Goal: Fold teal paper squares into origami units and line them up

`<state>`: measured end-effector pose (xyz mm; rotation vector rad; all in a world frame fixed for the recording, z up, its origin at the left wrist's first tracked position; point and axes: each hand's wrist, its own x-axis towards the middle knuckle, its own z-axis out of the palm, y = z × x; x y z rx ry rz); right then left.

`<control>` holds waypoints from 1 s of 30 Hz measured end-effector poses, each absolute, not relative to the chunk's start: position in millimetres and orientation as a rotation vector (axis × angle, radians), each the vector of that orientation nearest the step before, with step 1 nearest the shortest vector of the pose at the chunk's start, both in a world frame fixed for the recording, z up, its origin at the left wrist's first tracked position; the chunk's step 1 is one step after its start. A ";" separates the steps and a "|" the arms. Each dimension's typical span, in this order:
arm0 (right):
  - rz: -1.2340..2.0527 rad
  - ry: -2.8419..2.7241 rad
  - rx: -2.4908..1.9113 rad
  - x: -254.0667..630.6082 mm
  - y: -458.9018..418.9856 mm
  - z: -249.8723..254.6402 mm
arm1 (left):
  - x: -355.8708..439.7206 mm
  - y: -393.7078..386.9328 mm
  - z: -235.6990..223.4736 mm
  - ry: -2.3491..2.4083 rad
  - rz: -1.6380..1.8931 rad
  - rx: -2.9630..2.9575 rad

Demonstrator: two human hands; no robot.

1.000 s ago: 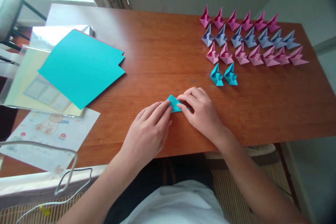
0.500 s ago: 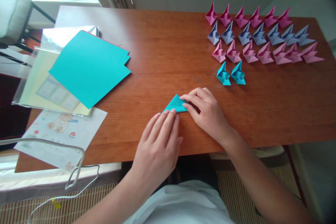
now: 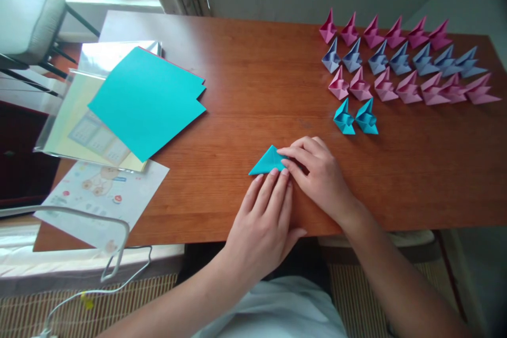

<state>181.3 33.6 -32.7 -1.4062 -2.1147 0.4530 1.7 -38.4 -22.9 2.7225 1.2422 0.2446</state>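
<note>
A turquoise paper folded into a triangle (image 3: 268,160) lies flat on the wooden table, its peak pointing away from me. My left hand (image 3: 264,217) rests its outstretched fingertips on the near edge of the paper, with the thumb apart. At the paper's right end, my right hand (image 3: 315,173) pinches it between thumb and fingers; that corner is hidden beneath them. Beyond my right hand stand two turquoise origami pieces (image 3: 344,118) with pointed tips.
Rows of dark pink (image 3: 373,33), lilac (image 3: 379,59) and light pink origami pieces (image 3: 384,85) fill the far right. Turquoise sheets (image 3: 146,100) lie at the left over a plastic sleeve (image 3: 59,129) and a printed sheet (image 3: 103,200). A white bent tube (image 3: 79,213) crosses the near left corner.
My left hand has slid right along the paper's near edge, uncovering its left corner. The right hand keeps its pinch. The whole view has shifted slightly.
</note>
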 end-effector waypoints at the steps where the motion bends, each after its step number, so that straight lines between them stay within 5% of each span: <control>1: 0.453 -2.116 -1.406 181.5 33.6 -32.9 | 0.6 -38.3 -23.3 1.236 0.250 2.723; 30: 0.476 -2.133 -1.414 182.0 32.9 -31.6 | -15.1 -24.4 -21.2 1.003 0.160 2.794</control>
